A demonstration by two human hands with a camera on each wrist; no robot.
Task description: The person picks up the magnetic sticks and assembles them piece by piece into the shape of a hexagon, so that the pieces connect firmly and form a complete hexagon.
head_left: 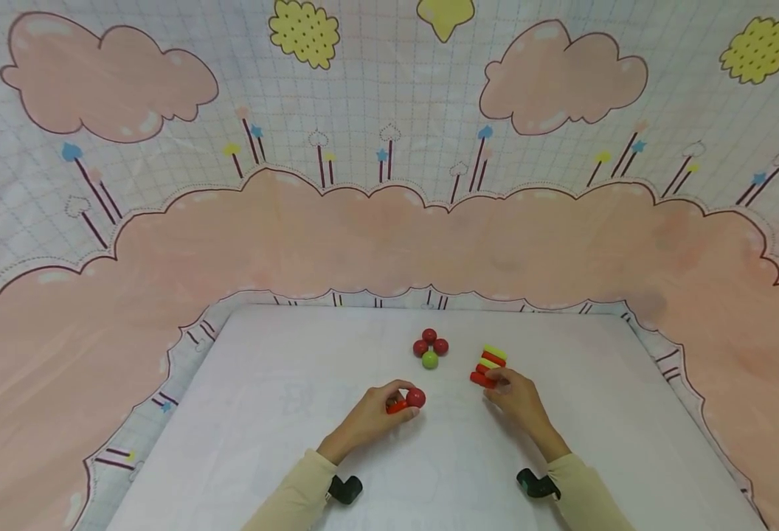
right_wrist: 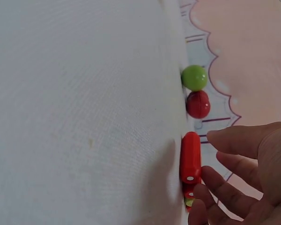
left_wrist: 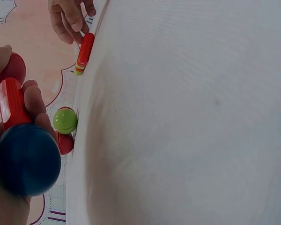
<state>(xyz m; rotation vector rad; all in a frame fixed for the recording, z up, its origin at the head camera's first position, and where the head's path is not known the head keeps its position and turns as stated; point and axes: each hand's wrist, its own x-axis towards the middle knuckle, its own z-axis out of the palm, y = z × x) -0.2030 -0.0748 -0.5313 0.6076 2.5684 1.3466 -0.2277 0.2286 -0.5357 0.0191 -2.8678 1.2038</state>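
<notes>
My left hand (head_left: 378,411) holds a red rod (left_wrist: 14,101) with a red ball (head_left: 416,397) at one end and a dark blue ball (left_wrist: 28,159) at the other. The blue ball is hidden in the head view. Over the near end of a row of short rods (head_left: 489,364), red and yellow-green, is my right hand (head_left: 521,402). Its thumb and fingers are spread around the nearest red rod (right_wrist: 191,157), which lies on the table; the right wrist view shows no clear grip on it.
Farther back on the white table (head_left: 283,369), a green ball (head_left: 430,360) lies in a cluster with 3 red balls (head_left: 429,336), left of the rods. A cloth with printed clouds (head_left: 562,81) covers the area behind and around the table.
</notes>
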